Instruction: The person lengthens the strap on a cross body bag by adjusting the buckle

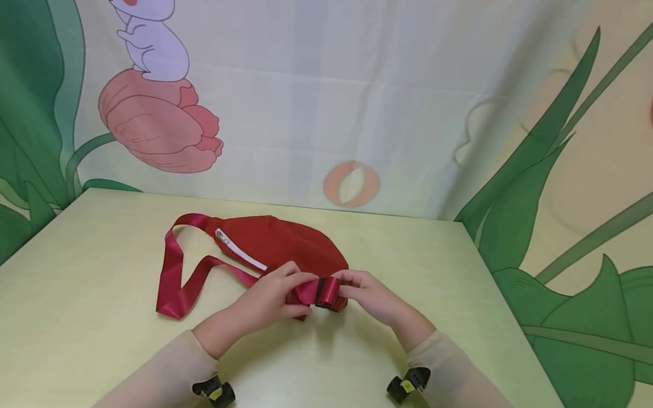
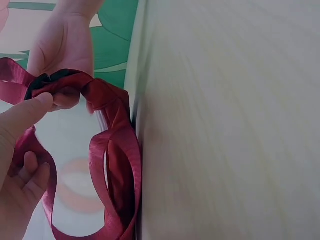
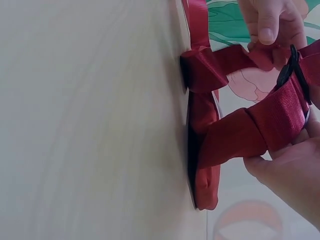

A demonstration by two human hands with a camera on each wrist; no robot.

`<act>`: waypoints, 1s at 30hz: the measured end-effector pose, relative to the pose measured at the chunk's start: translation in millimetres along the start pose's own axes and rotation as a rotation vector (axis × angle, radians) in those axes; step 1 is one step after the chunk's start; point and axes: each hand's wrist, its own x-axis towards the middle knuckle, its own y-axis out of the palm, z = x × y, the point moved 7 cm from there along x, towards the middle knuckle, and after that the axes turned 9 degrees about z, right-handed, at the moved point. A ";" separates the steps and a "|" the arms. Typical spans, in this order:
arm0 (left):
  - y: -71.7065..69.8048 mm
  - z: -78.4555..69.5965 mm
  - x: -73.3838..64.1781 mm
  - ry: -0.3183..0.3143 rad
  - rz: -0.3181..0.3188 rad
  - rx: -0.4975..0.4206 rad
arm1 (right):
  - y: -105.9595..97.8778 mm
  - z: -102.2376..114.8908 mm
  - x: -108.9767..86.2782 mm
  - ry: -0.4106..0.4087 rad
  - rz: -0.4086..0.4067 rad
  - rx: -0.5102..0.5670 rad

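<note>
A red waist bag (image 1: 285, 241) with a white zipper (image 1: 240, 250) lies on the table, and its crimson strap (image 1: 173, 272) loops out to the left. At the bag's front edge, my left hand (image 1: 272, 297) pinches the strap beside a black plastic buckle (image 3: 295, 65). From the other side my right hand (image 1: 374, 297) grips the doubled strap end where it wraps the buckle. In the right wrist view, the thumb and fingers of the right hand (image 3: 295, 167) hold this folded webbing (image 3: 277, 117). Both hands are raised off the tabletop.
The pale wooden table (image 1: 102, 328) ends at a printed curtain (image 1: 265, 124) behind the bag. Green leaf prints (image 1: 586, 328) border its right side. Each sleeve carries a small black strapped device, one at the left wrist (image 1: 216, 392) and one at the right wrist (image 1: 408, 385).
</note>
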 end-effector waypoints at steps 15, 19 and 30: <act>-17.5 11.0 -15.5 -0.045 -0.056 0.038 | -0.5 0.0 -2.5 0.015 0.003 0.005; -22.2 14.7 -21.6 -0.052 -0.064 0.039 | 0.1 -1.1 -4.5 0.032 0.005 0.019; -34.9 23.8 -37.4 -0.099 -0.049 0.020 | 1.0 2.1 -6.5 0.031 0.012 -0.012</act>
